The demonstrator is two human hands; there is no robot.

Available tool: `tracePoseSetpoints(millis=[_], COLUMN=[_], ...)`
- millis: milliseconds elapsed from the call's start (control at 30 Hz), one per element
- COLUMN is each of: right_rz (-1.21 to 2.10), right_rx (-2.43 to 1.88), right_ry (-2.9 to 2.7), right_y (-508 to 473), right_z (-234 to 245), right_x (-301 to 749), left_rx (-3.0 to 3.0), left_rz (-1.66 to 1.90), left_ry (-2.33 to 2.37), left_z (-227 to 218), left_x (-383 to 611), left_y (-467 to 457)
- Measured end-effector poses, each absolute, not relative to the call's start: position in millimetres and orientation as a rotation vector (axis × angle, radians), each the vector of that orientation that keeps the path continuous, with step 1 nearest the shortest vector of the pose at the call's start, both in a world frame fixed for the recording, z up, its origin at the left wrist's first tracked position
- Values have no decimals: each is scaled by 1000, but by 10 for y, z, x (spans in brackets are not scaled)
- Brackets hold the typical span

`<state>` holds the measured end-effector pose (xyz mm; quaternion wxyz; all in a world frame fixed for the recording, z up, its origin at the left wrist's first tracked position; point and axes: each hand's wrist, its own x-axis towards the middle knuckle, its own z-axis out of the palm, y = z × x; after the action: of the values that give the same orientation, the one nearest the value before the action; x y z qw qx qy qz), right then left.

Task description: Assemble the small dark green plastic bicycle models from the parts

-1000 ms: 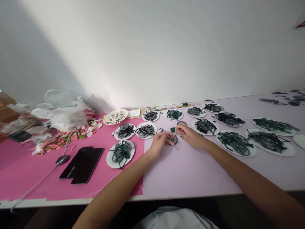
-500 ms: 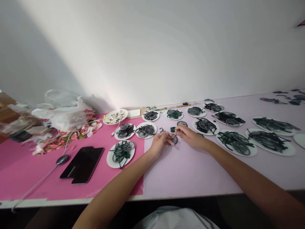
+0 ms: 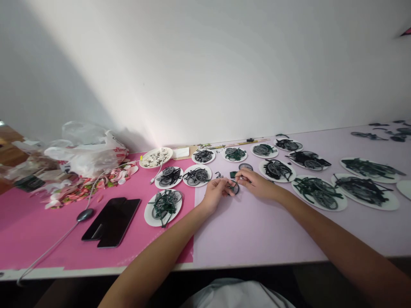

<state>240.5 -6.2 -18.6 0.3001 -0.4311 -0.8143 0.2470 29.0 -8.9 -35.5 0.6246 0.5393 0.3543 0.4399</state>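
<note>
Left hand grips a small wheel at 12 o'clock; right hand just beside it, fingertips bunched, can't tell on what. Black slabs overlap, 10 o'clock. Green piece just past hands, 12 o'clock. Farther: plate of white bits, 11 o'clock; plastic bag, 10 o'clock.

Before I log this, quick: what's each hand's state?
Left hand: closed, holding a small wheeled part.
Right hand: closed in a pinch; what it holds, if anything, cannot be told.
</note>
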Motion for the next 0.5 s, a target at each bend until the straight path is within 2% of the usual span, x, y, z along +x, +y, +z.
tracePoseSetpoints(millis=[333,500], right_rz=[659,643], right_rx=[-1188,-1157], right_ry=[-2123,-2133], right_y=[-26,13], right_z=[-189,-244], right_x=[2439,2462], left_rx=[1958,2100], left_rz=[1084,1090], left_ry=[960,994], left_z=[-359,-359], left_x=[243,235], left_y=[-214,-210])
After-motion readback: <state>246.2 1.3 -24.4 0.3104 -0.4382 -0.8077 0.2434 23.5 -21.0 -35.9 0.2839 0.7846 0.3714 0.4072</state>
